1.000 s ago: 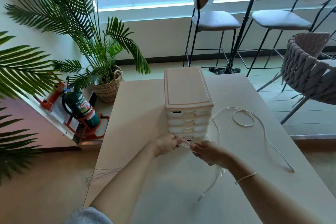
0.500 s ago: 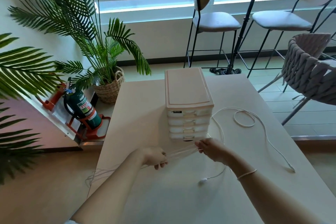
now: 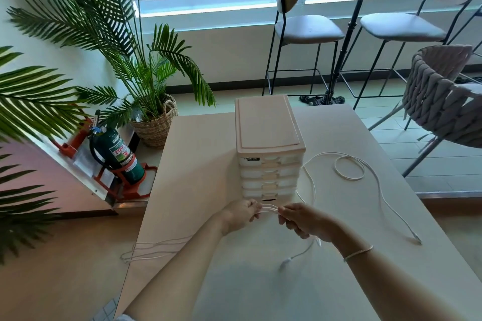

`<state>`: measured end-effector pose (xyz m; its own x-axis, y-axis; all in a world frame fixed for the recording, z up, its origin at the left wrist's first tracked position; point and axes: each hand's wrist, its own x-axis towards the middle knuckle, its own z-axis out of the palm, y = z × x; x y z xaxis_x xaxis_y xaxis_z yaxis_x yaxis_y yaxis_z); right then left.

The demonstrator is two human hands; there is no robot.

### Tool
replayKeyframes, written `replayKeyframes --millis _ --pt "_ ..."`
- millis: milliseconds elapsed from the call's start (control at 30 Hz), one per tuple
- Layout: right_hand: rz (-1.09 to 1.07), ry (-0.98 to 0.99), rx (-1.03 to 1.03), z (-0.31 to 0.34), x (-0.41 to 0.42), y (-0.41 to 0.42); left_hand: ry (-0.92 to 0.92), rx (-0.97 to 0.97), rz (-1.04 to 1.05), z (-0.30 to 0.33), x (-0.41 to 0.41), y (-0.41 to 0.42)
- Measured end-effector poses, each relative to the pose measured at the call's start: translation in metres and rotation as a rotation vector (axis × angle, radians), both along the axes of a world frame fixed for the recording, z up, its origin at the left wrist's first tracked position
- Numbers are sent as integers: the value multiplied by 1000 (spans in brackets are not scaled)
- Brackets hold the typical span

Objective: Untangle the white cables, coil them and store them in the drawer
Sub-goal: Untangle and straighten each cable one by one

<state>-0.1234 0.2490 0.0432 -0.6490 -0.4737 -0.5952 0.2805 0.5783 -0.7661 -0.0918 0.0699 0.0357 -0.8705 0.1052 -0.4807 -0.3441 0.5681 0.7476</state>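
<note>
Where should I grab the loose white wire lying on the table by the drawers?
Probably the small flat loop of the loose white cable, right of the drawer unit. Come straight down from above and pinch across the strand: it lies flat on the table with nothing over it, and the loop already starts a coil.

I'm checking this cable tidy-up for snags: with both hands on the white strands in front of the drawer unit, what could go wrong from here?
1. The white cable bends round the drawer unit; pulling could catch on it or nudge it.
2. The far loop could tighten into a knot.
3. The left hand and right hand grip several strands; one could slip and spoil the coil.
</note>
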Motion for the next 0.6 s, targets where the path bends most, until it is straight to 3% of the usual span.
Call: replayKeyframes --millis 233,367,467,600 --pt "-160 161 61 -4 -5 -8 -43 105 -179 21 5 11" --pt "82 360 243 -1 2 -10 22 28 -59 16 -2 -1" --pt "194 333 234 7 4 -11 49 -66 31 6 -8 -8" --pt "-67 183 34 11 -7 -7 54 -101 -63 8 -8 0"
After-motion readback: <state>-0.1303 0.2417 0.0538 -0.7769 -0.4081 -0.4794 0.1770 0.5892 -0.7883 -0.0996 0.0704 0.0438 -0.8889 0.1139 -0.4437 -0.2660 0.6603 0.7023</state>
